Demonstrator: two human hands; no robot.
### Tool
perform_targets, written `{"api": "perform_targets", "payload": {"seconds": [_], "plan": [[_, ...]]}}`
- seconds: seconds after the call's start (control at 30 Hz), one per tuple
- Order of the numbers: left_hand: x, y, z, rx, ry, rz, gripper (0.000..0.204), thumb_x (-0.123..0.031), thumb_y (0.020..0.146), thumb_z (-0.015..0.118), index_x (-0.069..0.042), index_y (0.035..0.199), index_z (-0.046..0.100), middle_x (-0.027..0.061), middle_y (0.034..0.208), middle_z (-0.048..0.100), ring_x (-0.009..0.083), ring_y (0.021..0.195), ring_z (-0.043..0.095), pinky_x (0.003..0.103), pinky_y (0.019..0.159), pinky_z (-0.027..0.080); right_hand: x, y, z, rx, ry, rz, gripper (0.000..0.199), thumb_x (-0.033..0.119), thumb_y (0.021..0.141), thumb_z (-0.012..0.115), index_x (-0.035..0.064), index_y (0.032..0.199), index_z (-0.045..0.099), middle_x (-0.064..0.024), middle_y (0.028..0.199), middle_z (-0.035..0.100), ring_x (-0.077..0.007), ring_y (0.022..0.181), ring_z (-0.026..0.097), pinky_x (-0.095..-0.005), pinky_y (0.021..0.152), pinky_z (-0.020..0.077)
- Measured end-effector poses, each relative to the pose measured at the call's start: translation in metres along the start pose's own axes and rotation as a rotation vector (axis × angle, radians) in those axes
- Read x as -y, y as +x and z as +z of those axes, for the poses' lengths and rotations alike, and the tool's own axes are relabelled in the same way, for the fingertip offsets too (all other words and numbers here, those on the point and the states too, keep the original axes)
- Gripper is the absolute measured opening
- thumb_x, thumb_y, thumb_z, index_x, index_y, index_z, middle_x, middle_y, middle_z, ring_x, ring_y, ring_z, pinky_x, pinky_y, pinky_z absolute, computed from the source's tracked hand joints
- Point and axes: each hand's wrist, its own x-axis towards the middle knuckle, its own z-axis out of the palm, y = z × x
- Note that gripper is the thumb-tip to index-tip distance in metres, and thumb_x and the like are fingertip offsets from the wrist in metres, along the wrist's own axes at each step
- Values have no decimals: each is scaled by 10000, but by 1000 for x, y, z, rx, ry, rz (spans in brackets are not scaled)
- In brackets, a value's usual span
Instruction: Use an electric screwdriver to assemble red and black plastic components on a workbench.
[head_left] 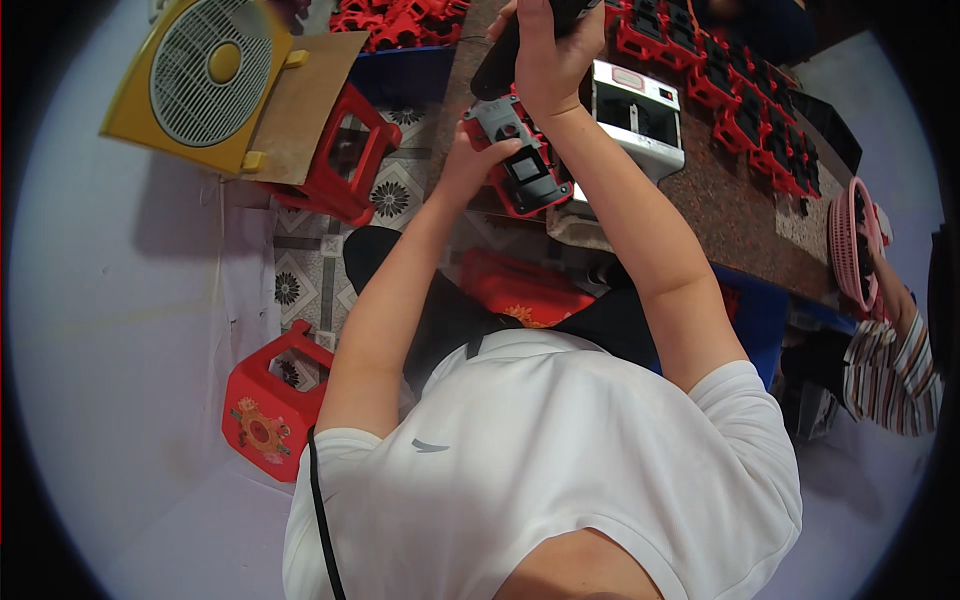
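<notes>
My left hand [468, 168] grips the near left side of a red and black plastic housing [535, 188], its thumb lying across the top. The housing has a grey end and a dark rectangular opening, and it sits at the table's near edge. Above and beyond it, my right hand [553, 68] is wrapped round a black handheld tool [497, 68], perhaps an electric screwdriver. The tool slants down toward the grey end of the housing; whether its tip touches cannot be made out. Just right of my right forearm stands a white box-shaped machine [672, 150] with an open recess.
Rows of red and black housings [740, 95] line the brown table [715, 205]. Red parts [400, 22] are heaped at the far left. A yellow fan [222, 62] and red stools [262, 415] stand left. Another person's striped sleeve [890, 375] is beside a pink basket [845, 245].
</notes>
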Motion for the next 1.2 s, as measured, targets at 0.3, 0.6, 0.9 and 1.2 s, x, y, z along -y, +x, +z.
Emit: {"api": "perform_targets", "payload": {"seconds": [0.3,0.6,0.9,1.2], "plan": [[-6,1,-5,81,-51,39,578,-145,690,768,-11,1161,462,78,1026,614,160,949,602,310,854,478,-27,1,8,89,-62,-38,348,302,899,635,36,1042,463,3,683,529,-71,577,483,-238,518,401],[-16,-4,-5,14,99,81,573,-149,690,762,2,1161,473,86,1049,621,158,954,604,311,859,471,-35,-23,14,201,-60,-197,405,183,780,772,15,978,461,-16,707,578,-85,579,552,-217,545,446],[-23,-4,-5,19,90,138,550,-98,686,747,-7,1158,479,81,1057,621,152,969,599,308,876,462,-30,-15,20,155,-259,-377,361,236,823,730,21,952,469,-21,726,585,-108,589,574,-237,537,463],[11,5,-14,117,-24,72,591,-161,731,758,11,1183,418,93,1069,596,166,1008,580,320,907,449,57,43,2,36,110,-43,298,341,929,579,61,894,482,-44,670,574,-130,531,565,-275,487,477]]}}
